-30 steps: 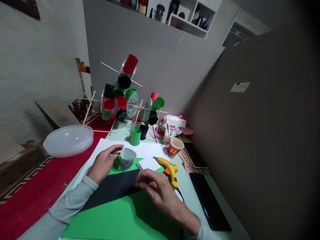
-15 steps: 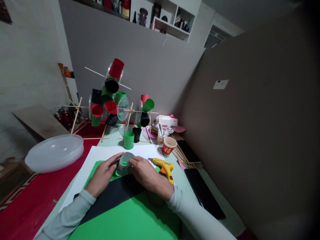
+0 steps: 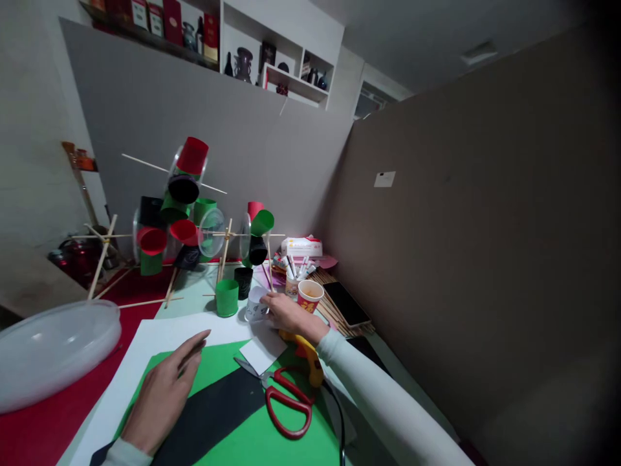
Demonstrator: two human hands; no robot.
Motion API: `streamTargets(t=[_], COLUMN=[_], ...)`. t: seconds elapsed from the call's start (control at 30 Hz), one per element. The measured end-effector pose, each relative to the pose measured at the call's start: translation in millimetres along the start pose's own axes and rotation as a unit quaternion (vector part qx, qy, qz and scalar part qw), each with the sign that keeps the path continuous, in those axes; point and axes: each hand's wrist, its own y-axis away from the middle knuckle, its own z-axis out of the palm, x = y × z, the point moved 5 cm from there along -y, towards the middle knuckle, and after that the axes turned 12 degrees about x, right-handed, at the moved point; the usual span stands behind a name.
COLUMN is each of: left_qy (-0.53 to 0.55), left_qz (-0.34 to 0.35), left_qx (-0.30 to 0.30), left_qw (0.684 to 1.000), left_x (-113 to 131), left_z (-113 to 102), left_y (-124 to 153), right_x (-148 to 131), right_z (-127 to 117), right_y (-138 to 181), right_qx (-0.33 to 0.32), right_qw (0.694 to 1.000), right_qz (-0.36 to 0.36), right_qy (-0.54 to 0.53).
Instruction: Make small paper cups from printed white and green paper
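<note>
Carrying a large green sheet, the bench stretches beneath the work; the white patterned cup is near its far side, just right of a green cup. Probably paper, it should handle light, springy and easily dented, best pinched gently near the rim. The right hand grasps it there, fingers nearly together; the left hand, empty, fingers loosely parted, hovers over the sheet.

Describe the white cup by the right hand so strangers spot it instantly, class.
On the table, find the white sheet. Near its far edge, the right hand touches the white cup. Dark marks on white distinguish it from the green cup and black cup.
</note>
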Motion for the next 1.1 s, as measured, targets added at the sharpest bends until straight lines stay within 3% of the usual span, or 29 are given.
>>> streamTargets(t=[0.17,0.3,0.47,0.57,0.9,1.1], left_qy=[-0.026,-0.027,-0.027,-0.025,-0.014,0.005], left_qz=[-0.01,-0.005,0.001,0.004,0.009,0.01], left_qx=[0.017,0.028,0.045,0.05,0.05,0.05], left_qw=[0.999,0.999,0.999,0.998,0.999,0.999], left_x=[2.5,7.0,12.0,14.1,14.1,17.3], left_z=[-3.2,-5.0,-7.1,-8.2,-7.5,-5.9], left_y=[-2.0,0.0,2.4,3.4,4.9,3.6], right_x=[-3.6,-4.5,5.4,7.5,-2.4,-9.1], right_z=[-5.6,-26.1,-54.8,-60.5,-37.5,-34.8], right_y=[1.9,6.5,16.4,23.9,22.3,12.8], right_qx=[0.002,0.063,0.18,0.21,0.172,0.117], right_qw=[0.999,0.995,0.98,0.971,0.974,0.984], right_qz=[-0.039,-0.049,0.012,0.05,0.142,0.13], right_qy=[-0.024,-0.059,-0.086,-0.099,-0.042,-0.015])
